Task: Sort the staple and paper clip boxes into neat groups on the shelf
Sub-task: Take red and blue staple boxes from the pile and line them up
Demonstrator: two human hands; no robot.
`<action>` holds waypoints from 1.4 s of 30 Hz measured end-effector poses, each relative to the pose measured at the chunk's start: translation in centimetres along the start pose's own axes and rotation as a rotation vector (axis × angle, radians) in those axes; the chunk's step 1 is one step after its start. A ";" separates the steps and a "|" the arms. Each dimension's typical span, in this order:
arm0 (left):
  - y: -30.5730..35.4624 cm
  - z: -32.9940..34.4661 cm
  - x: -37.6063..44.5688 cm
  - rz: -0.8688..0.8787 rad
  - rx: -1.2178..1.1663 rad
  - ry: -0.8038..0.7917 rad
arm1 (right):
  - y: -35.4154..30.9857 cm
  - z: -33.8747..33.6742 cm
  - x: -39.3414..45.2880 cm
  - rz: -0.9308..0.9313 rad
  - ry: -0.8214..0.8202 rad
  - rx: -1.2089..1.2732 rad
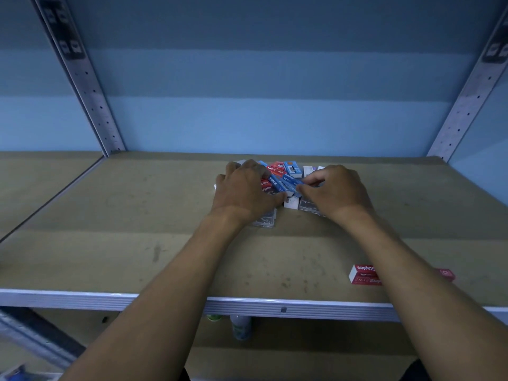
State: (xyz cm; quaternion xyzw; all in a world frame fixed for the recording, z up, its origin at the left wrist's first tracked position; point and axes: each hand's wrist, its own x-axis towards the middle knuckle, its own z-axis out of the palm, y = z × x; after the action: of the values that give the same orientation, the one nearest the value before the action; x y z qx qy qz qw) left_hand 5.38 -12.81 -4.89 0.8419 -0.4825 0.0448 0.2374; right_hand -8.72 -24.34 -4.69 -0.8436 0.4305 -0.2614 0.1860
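**Sorting barely begun: most boxes in one heap under both hands**

The shelf board [137,215] carries a mixed pile of boxes [286,174] directly beneath and between the two hands. Red and blue staple boxes lie jumbled at angles, with white boxes behind them. Clear paper clip boxes [265,220] show at the heel of each hand.

The left hand [244,192] rests palm-down on the left side of the pile, fingers spread and bent over the boxes; whether it grips one cannot be told. The right hand [334,189] has its fingers curled and pinches a blue staple box [292,182] at its end.

A red staple box [364,274] lies apart, near the front edge under the right forearm, with a second red one [445,274] just beyond it. Judgement: these start one group; nearly everything else remains unsorted.
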 end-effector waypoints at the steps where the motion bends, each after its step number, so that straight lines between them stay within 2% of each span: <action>1: 0.0 -0.2 -0.1 0.001 -0.004 0.003 | 0.0 0.0 0.1 0.017 0.006 0.031; 5: 0.2 -1.0 -0.5 0.016 0.000 0.046 | 0.1 -0.6 0.2 0.069 -0.005 0.137; 10: 1.0 -2.8 -1.6 0.032 -0.015 0.085 | 0.4 -2.5 -0.2 0.040 -0.049 0.173; 19: 2.6 -5.2 -5.4 0.034 0.140 -0.052 | 2.0 -5.5 -2.6 0.029 -0.178 0.208; 22: 2.7 -5.2 -6.4 -0.009 0.193 -0.130 | 2.6 -6.4 -3.7 0.007 -0.254 0.168; 29: 3.0 -5.3 -7.4 -0.063 0.273 -0.181 | 3.0 -7.6 -5.2 0.005 -0.410 0.075; 37: 3.2 -4.7 -7.4 -0.049 0.333 -0.249 | 3.3 -7.8 -5.5 -0.003 -0.484 0.076; 42: 3.5 -4.0 -7.4 -0.063 0.288 -0.274 | 3.4 -7.7 -5.6 -0.013 -0.513 0.088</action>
State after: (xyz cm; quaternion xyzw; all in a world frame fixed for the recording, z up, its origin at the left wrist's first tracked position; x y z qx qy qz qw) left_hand -0.84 -6.61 -2.36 0.8800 -0.4725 -0.0092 0.0478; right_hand -18.26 -22.32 -1.93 -0.8761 0.3520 -0.0585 0.3241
